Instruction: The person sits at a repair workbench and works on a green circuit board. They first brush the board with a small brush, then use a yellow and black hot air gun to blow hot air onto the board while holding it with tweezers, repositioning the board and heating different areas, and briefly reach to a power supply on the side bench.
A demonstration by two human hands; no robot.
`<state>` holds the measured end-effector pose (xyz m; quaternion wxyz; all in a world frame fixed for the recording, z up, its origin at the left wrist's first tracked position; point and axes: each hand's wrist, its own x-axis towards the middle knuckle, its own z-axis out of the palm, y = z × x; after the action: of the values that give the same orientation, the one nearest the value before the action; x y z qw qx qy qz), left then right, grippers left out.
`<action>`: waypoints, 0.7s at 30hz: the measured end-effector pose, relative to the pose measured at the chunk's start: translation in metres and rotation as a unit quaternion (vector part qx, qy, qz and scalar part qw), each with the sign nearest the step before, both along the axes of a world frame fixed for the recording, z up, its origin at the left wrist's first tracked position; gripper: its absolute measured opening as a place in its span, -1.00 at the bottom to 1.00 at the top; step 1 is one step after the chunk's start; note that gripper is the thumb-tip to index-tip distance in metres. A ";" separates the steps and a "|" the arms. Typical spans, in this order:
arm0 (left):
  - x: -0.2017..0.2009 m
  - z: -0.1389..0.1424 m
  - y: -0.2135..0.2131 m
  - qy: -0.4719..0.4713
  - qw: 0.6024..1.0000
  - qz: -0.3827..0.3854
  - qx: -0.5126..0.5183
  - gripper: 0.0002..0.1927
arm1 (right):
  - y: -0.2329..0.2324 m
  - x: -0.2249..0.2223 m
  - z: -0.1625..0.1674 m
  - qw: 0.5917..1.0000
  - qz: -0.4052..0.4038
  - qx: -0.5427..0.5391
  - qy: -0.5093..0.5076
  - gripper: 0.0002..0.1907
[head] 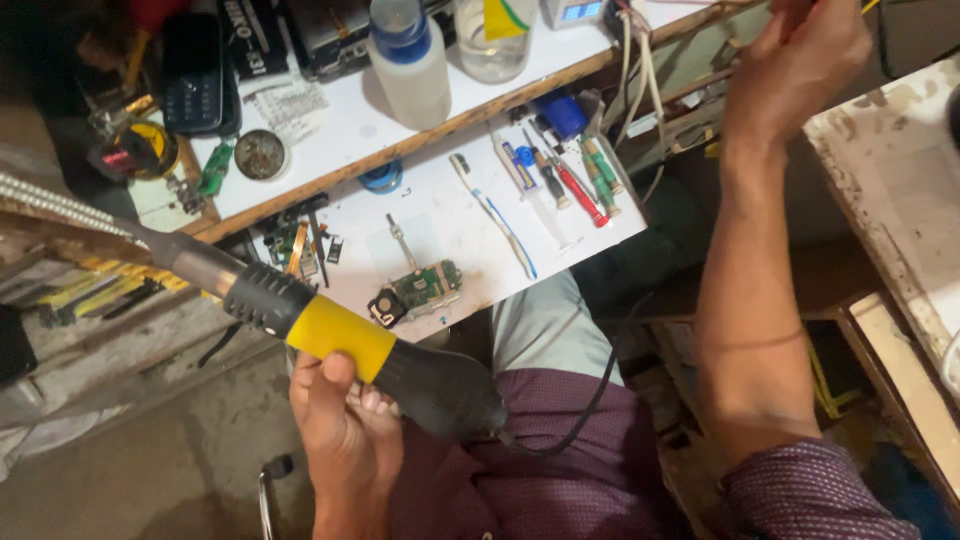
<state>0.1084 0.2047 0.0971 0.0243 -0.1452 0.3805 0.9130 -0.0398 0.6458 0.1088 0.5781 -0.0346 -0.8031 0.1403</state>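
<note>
While the left hand (340,420) grips the heat gun (330,335) at the lower centre of the frame, fingers closed around its black handle just behind the yellow band, the metal nozzle points up and left, away from the table (440,225) and away from the lap; judged, that keeps the hot end clear of the parts and the body. Its black cord (590,400) trails right across the maroon shirt.

Right hand (800,50) is raised at the upper right of the frame, near a bundle of white cables (635,60). Fingers look curled, but the frame edge cuts them off, so I cannot tell whether they hold anything.

On the white table, at mid frame: a small green circuit board (425,288) lies flat near the front edge, nearest the heat gun, well apart from the other tools. A toothbrush (495,215) lies diagonally to its right. Further right, several screwdrivers (575,180) with red, green and blue handles lie side by side, within easy reach.

On the raised shelf behind: a white bottle with a blue cap (408,60), a clear jar (492,40), a round tin (262,153), a dark keypad phone (195,75). These stand back, judged, to leave the front strip for the board.
</note>
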 end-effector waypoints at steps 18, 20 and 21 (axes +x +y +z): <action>-0.004 -0.010 -0.023 -0.012 1.000 -0.001 -0.009 -0.81 | -0.074 0.150 -0.117 0.833 0.074 -0.526 -0.155 -0.60; -0.007 -0.009 -0.025 0.001 1.000 -0.009 -0.009 -0.81 | -0.079 0.154 -0.113 0.721 0.085 -0.680 -0.102 -0.59; -0.008 -0.009 -0.024 0.008 1.000 -0.013 -0.008 -0.80 | -0.081 0.161 -0.108 0.739 0.069 -0.657 -0.131 -0.59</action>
<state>0.1005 0.1804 0.0878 0.0324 -0.1335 0.3897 0.9106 0.1210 0.5651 0.0011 0.2894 -0.3682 -0.5791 0.6673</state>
